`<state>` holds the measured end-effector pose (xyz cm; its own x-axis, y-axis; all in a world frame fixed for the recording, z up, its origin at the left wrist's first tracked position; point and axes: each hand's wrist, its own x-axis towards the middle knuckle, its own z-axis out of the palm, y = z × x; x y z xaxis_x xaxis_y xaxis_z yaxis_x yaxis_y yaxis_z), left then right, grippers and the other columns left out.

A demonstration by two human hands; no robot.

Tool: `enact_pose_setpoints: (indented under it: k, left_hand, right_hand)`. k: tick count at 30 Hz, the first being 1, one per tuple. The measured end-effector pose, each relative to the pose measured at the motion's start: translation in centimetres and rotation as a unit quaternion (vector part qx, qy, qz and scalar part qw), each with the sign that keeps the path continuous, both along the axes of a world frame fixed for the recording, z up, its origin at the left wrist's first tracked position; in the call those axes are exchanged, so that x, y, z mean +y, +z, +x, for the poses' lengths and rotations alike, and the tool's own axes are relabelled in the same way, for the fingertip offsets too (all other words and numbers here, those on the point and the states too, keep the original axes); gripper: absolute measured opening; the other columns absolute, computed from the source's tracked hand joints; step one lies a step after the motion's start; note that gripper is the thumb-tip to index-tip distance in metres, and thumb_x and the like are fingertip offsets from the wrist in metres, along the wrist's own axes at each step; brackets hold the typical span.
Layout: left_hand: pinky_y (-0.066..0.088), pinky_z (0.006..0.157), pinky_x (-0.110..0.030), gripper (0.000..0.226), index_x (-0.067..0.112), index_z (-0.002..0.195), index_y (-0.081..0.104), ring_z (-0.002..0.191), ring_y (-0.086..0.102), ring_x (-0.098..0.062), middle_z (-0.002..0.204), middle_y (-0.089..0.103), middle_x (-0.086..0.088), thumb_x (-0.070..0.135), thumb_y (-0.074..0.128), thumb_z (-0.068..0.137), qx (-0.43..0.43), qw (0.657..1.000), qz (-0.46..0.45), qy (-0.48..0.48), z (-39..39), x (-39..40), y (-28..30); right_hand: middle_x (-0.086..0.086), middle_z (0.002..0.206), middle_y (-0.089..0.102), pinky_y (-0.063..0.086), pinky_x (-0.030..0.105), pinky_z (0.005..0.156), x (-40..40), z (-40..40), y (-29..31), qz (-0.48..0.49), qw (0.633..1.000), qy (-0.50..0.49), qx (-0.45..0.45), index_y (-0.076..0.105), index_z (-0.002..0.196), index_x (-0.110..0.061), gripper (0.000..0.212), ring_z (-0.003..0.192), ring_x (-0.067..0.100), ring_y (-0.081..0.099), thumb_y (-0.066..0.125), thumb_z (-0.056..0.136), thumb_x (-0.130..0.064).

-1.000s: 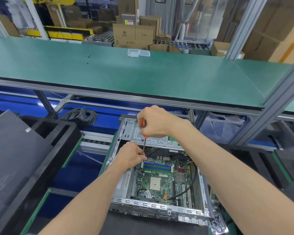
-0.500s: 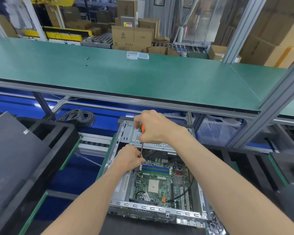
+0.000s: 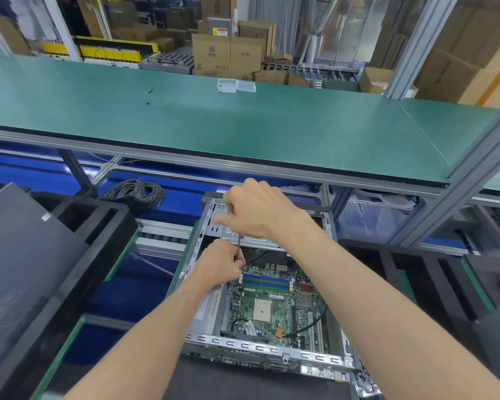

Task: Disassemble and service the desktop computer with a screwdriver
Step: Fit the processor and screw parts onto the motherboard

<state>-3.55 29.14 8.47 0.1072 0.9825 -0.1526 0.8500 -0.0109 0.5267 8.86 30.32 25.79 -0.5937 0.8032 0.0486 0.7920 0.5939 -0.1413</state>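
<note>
- Since the earlier frame the right hand (image 3: 257,210) has shifted slightly on the handle, its forefinger now stretched out to the left; the left hand (image 3: 221,265) stays low on the shaft.
- One green workbench (image 3: 243,125) spans the scene above the computer case (image 3: 267,346); cardboard boxes (image 3: 228,56) are stacked in the room beyond it.
- One open computer case lies below the bench's front edge, its green motherboard (image 3: 272,307) exposed with one bank of blue memory slots.
- One black foam tray (image 3: 78,255) lies left of the case, cut off by the frame edge.
- Two hands work over the case's far left corner: the right curls round the screwdriver (image 3: 238,243) handle, hiding all but a sliver of orange; the left pinches the metal shaft.
- The screwdriver tip is hidden behind the left fingers.
- One coil of grey cable (image 3: 136,193) lies left of the case, under the bench.
- Two small clear boxes (image 3: 236,85) rest on the bench, straight beyond the case.
</note>
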Motion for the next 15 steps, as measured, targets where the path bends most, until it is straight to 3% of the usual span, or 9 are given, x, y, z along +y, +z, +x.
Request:
enact_pose_setpoints:
  k: [2,5,7,9,12,14,15]
  left_hand:
    - [0.045,0.055,-0.016,0.043,0.028,0.046,0.052,0.058,0.06,0.0,0.063,0.066,0.016,0.012,0.064,0.084,-0.003,1.0,0.002,0.003,0.0,0.1,-0.2]
    - [0.039,0.048,-0.015,0.04,0.024,0.047,0.056,0.046,0.054,0.006,0.044,0.054,0.025,0.014,0.066,0.084,-0.019,1.0,0.008,0.014,0.0,0.0,-0.3]
    - [0.038,0.047,-0.017,0.036,0.023,0.05,0.062,0.045,0.053,0.004,0.044,0.055,0.023,0.015,0.067,0.085,-0.031,0.999,0.009,0.021,-0.1,-0.1,-0.3]
    - [0.04,0.049,-0.018,0.044,0.025,0.043,0.056,0.047,0.056,0.0,0.053,0.063,0.017,0.016,0.068,0.084,-0.045,0.999,0.009,0.024,-0.1,0.0,-0.4]
    - [0.032,0.042,-0.01,0.028,0.018,0.059,0.072,0.042,0.051,0.002,0.049,0.06,0.023,0.017,0.068,0.087,-0.046,0.999,-0.003,0.017,-0.1,0.0,-0.3]
    - [0.032,0.041,-0.009,0.02,0.007,0.072,0.077,0.042,0.05,0.006,0.047,0.053,0.034,0.016,0.067,0.088,-0.05,0.999,-0.005,0.01,-0.1,0.0,-0.2]
    - [0.033,0.041,-0.008,0.019,0.006,0.075,0.077,0.042,0.05,0.007,0.047,0.052,0.037,0.015,0.067,0.088,-0.048,0.999,-0.005,0.006,0.0,0.0,-0.2]
  right_hand:
    - [0.0,0.074,0.034,0.036,0.038,0.064,0.3,-0.2,-0.1,0.016,0.999,-0.021,-0.029,0.052,0.086,-0.013,0.031,0.074,0.031,0.045,0.054,0.1,-0.041]
    - [0.007,0.085,0.052,0.048,0.04,0.066,0.8,-0.2,0.0,-0.032,0.999,0.014,-0.029,0.061,0.093,-0.01,0.008,0.086,0.033,0.056,0.055,0.089,-0.012]
    - [0.003,0.091,0.061,0.052,0.038,0.069,1.0,0.3,0.5,-0.08,0.996,0.037,-0.019,0.063,0.087,-0.018,0.016,0.086,0.023,0.055,0.06,0.081,-0.004]
    - [-0.003,0.088,0.06,0.053,0.038,0.069,1.0,0.8,0.8,-0.112,0.992,0.053,-0.001,0.064,0.084,-0.025,0.025,0.082,0.018,0.054,0.064,0.078,-0.001]
    - [-0.005,0.083,0.049,0.043,0.036,0.061,0.8,0.9,0.4,-0.051,0.998,0.031,0.001,0.059,0.086,-0.024,0.007,0.079,0.024,0.054,0.066,0.084,-0.025]
    - [-0.001,0.074,0.038,0.031,0.035,0.06,0.9,0.8,0.0,0.004,0.999,-0.023,-0.026,0.048,0.08,-0.021,0.034,0.062,0.024,0.041,0.054,0.095,-0.051]
    - [-0.001,0.072,0.032,0.028,0.035,0.059,0.9,0.6,0.0,0.012,0.998,-0.041,-0.044,0.042,0.076,-0.018,0.041,0.058,0.021,0.032,0.047,0.1,-0.051]
